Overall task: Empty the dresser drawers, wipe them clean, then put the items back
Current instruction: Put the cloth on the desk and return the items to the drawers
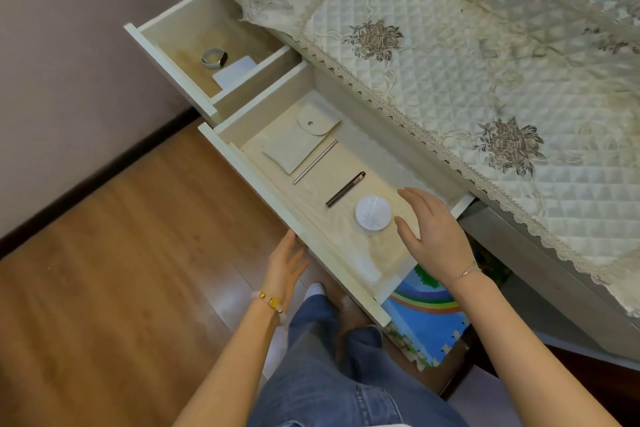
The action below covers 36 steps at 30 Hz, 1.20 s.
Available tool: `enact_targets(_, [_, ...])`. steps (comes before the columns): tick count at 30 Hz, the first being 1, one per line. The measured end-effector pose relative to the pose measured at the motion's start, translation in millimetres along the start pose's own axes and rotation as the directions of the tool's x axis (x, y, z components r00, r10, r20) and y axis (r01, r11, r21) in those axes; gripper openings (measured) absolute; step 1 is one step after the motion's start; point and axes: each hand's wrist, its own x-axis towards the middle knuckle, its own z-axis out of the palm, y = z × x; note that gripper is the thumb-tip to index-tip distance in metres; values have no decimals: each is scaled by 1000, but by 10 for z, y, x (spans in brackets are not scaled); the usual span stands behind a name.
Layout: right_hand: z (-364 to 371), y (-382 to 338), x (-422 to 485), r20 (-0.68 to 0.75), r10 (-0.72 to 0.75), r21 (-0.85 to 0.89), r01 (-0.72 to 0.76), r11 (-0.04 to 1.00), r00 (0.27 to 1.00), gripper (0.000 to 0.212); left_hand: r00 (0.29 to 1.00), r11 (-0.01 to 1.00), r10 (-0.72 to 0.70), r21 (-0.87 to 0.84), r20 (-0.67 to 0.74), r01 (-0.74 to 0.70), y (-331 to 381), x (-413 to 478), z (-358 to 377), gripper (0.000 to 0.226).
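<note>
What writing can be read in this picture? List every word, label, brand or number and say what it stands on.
None: no readable text anywhere.
white round dish: a faint leaf-like motif, no letters.
dark pen: its markings are too small to read.
white card in the far drawer: looks blank.
cream pouch: only a snap button.

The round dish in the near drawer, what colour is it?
White round dish with a faint pale leaf-like motif; head view.

Near drawer (pixel 263 191): pouch (pixel 300 142), two pens right of it, round dish (pixel 373 213) rightmost.
</note>
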Motion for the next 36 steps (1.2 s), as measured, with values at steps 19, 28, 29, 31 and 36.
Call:
enact_targets(19, [-206, 786, 341, -50, 269, -19, -271, 963, 962, 54, 972, 937, -162, -284, 168, 205, 278, 520, 625, 63])
enact_targets(28, [-188, 1244, 454, 149, 324, -56, -319, 946, 934, 64, 972, 917, -154, -341, 179, 208, 383, 807, 1191, 60])
enact_targets(29, [-182, 1252, 453, 151, 322, -51, -318, 947, 934, 64, 970, 912, -151, -353, 188, 211, 391, 831, 1258, 60])
enact_targets(31, [-173, 1260, 455, 155, 323, -30, -323, 946, 934, 65, 969, 902, -144, -376, 201, 212, 399, 877, 1389, 60])
enact_targets(36, [-162, 1285, 438, 173, 329, -18, -331, 944, 928, 66, 964, 877, -128, -426, 234, 220, 398, 1011, 1668, 63])
